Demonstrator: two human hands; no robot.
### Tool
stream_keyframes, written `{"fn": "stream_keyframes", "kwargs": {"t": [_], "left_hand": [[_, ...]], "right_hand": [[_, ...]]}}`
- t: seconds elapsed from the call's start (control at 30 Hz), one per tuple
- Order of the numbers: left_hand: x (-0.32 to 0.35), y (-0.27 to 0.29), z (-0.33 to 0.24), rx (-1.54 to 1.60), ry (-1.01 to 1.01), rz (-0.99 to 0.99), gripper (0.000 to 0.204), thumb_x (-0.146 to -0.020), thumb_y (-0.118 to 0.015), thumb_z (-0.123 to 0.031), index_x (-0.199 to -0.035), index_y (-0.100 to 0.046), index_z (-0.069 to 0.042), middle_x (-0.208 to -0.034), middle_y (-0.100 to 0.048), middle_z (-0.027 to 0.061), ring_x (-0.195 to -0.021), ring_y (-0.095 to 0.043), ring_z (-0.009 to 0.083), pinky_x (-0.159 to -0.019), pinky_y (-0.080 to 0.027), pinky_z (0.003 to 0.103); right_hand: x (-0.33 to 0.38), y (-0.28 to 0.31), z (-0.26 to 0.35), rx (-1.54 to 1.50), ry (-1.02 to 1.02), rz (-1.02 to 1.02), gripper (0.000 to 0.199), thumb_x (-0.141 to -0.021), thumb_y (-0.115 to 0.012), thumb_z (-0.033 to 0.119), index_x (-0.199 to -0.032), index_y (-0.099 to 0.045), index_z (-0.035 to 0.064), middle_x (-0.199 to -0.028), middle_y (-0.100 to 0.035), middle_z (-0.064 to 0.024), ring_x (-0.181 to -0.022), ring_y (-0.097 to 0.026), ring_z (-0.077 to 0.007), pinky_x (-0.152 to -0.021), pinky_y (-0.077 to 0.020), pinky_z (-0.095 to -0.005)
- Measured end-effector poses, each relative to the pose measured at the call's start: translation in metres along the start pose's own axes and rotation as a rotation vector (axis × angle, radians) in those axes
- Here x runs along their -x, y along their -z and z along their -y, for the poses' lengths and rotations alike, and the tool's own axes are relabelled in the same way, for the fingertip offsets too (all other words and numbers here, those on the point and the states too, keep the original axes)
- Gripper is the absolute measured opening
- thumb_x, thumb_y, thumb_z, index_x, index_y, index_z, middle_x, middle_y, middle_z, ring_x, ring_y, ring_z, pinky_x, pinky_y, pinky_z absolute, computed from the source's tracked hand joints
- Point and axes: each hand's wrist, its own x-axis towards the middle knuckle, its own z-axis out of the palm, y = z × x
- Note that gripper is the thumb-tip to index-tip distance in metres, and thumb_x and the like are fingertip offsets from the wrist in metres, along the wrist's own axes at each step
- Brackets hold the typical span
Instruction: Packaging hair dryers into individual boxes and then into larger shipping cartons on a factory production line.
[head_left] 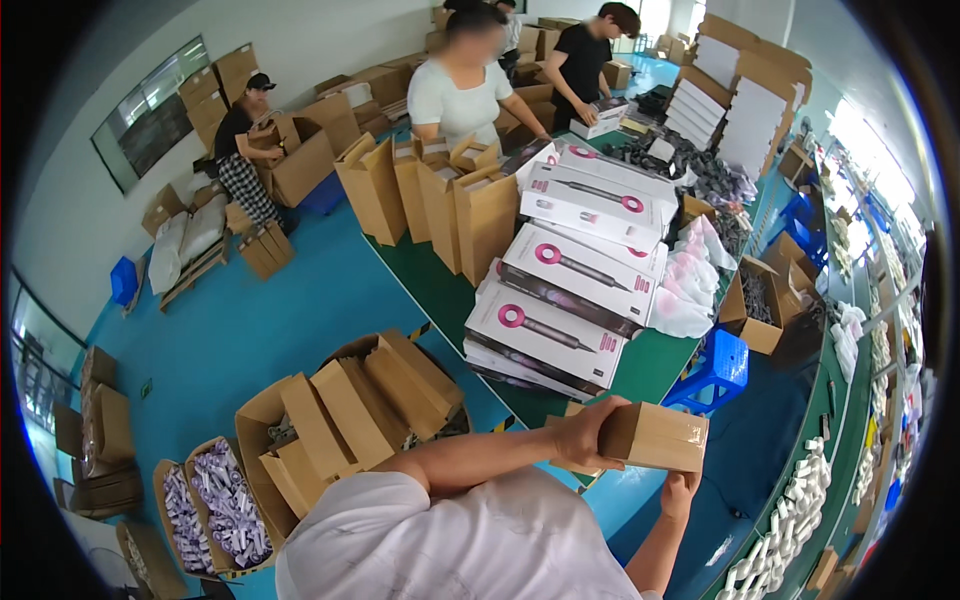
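A brown cardboard carton (pixel 660 432) is held in front of my body, over the near end of the green table, with clear tape shining on its end. My left hand (pixel 592 434) wraps round its left end, fingers partly hidden by the carton. Under the right corner, my right hand (pixel 681 490) is closed against the carton's lower edge. Just beyond lie stacked white boxes (pixel 545 335) with a pink-and-grey hair dryer printed on them. Another piece of brown cardboard (pixel 566 452) shows partly behind my left wrist.
Upright brown cartons (pixel 486 222) line the table's left side. A blue stool (pixel 712 370) stands to its right. Open boxes of purple-and-white parts (pixel 228 505) sit at lower left, beside a large box of folded cardboard (pixel 335 405). Several co-workers, including one in white (pixel 460 100), work farther off.
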Motion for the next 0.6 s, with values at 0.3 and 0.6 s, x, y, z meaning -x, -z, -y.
{"fn": "stream_keyframes", "kwargs": {"t": [0.3,0.6], "left_hand": [[-0.013,0.022,-0.052,0.019,-0.140,-0.160,0.117,-0.084,-0.095,-0.048,-0.168,-0.030,0.000,-0.150,-0.052,0.0233,-0.134,-0.057,0.0334,-0.114,-0.046,0.050],[0.023,0.029,-0.037,-0.039,-0.021,-0.310,0.065,-0.109,-0.058,-0.038,-0.153,-0.049,0.010,-0.136,-0.061,0.0293,-0.126,-0.063,0.0423,-0.111,-0.048,0.049]], "right_hand": [[-0.019,-0.111,0.037,0.308,0.244,-0.251,0.099,-0.105,-0.061,0.065,-0.168,-0.037,-0.0077,-0.152,-0.062,-0.0238,-0.141,-0.061,-0.0317,-0.120,-0.0467,-0.0478],[-0.001,-0.103,-0.011,0.603,0.061,-0.350,0.074,-0.111,-0.057,0.052,-0.160,-0.052,-0.0031,-0.152,-0.061,-0.0182,-0.134,-0.062,-0.0294,-0.114,-0.0512,-0.0424]]}}
